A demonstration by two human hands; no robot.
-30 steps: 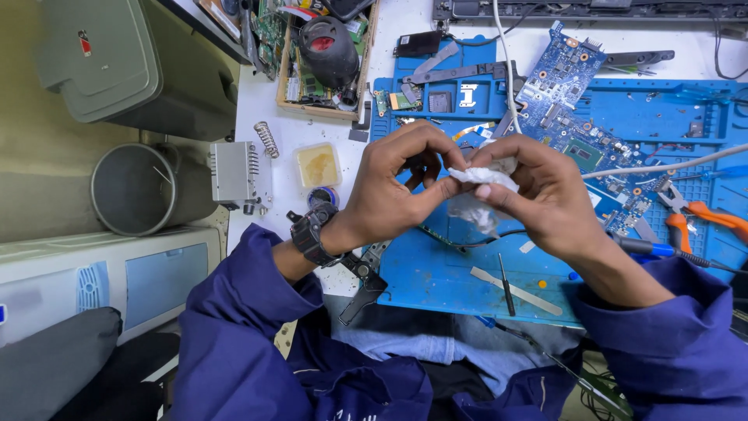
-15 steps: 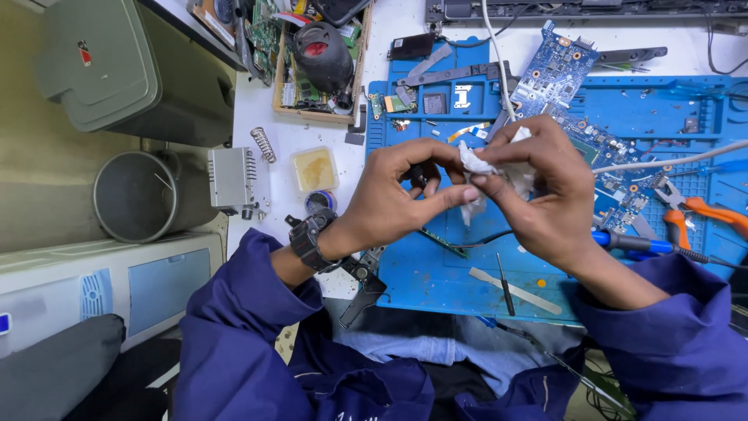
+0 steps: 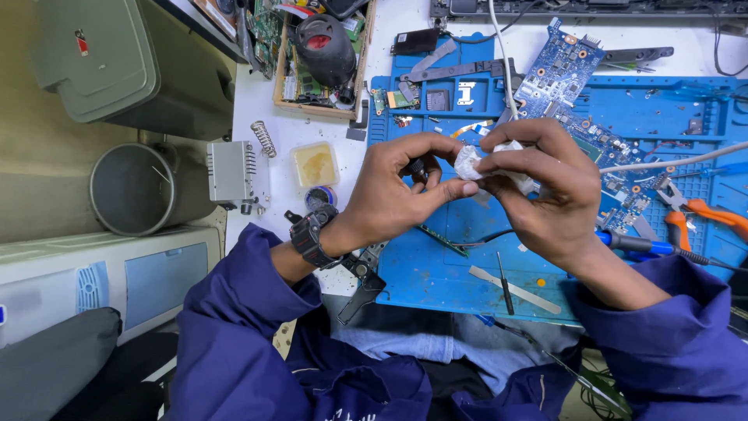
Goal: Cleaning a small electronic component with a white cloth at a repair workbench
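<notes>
Both my hands meet above a blue work mat (image 3: 436, 273). My right hand (image 3: 545, 195) pinches a crumpled white tissue (image 3: 487, 160) between thumb and fingers. My left hand (image 3: 397, 195), with a black watch on its wrist, touches the tissue with its fingertips and grips a small dark part (image 3: 418, 167) that is mostly hidden by the fingers. A blue circuit board (image 3: 565, 66) lies on the mat behind my hands, partly covered by them.
A screwdriver (image 3: 505, 292) and a flat metal strip (image 3: 514, 290) lie on the mat's near edge. Orange-handled pliers (image 3: 701, 214) are at the right. A wooden tray of parts (image 3: 319, 58), a yellow flux tub (image 3: 315, 164), a spring (image 3: 263, 139) and a grey bin (image 3: 132, 191) are left.
My hands have lifted the tissue slightly and shifted it leftward; the fingers have regripped it, with the left fingertips now closed against it.
</notes>
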